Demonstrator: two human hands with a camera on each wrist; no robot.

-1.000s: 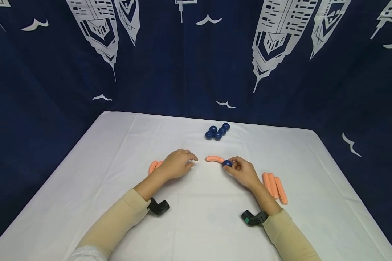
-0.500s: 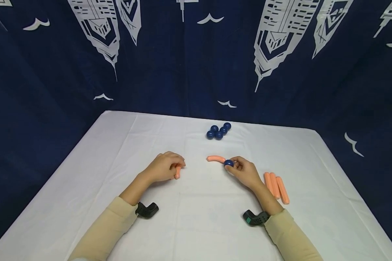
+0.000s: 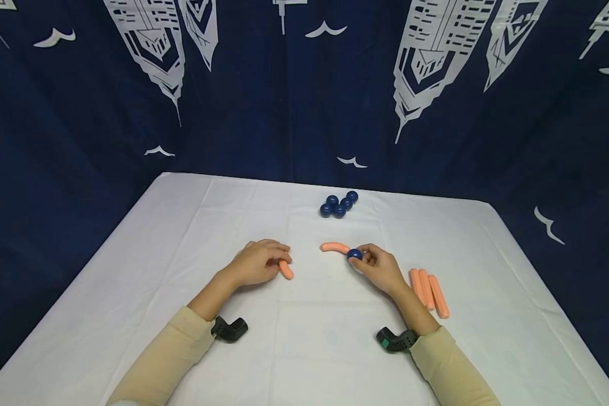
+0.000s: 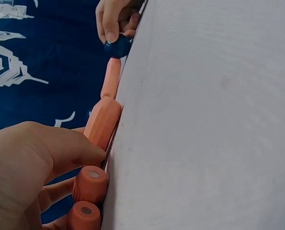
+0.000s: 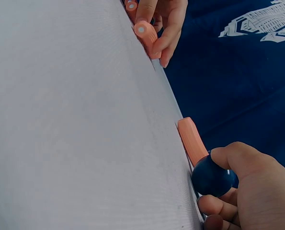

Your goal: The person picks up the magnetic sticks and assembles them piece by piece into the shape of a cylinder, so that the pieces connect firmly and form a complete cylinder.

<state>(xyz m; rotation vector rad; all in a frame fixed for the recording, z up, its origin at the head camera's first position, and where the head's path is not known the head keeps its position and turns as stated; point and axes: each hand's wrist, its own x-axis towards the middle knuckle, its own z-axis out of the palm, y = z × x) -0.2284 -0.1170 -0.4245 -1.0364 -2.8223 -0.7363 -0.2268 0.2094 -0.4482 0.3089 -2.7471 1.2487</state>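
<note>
My right hand [image 3: 380,269] pinches a blue ball [image 3: 354,255] between thumb and fingers. From the ball's left side a curved orange magnetic rod [image 3: 334,247] extends along the tabletop, its end against the ball. My left hand [image 3: 259,262] pinches another curved orange rod [image 3: 286,270], partly covered by the fingers in the head view. In the left wrist view, two more orange rods [image 4: 90,184] with silver discs in their ends lie beside the left fingers. A gap separates the left hand's rod from the one at the ball in the head view.
Several blue balls [image 3: 339,211] sit grouped toward the back of the white-covered table [image 3: 325,338]. Three straight orange rods [image 3: 428,290] lie side by side beyond my right forearm. A dark blue curtain [image 3: 284,113] hangs behind the table.
My left hand has drawn back leftward from near the rod at the ball, taken up an orange curved rod and turned it slightly. The right hand stays still on the ball.
</note>
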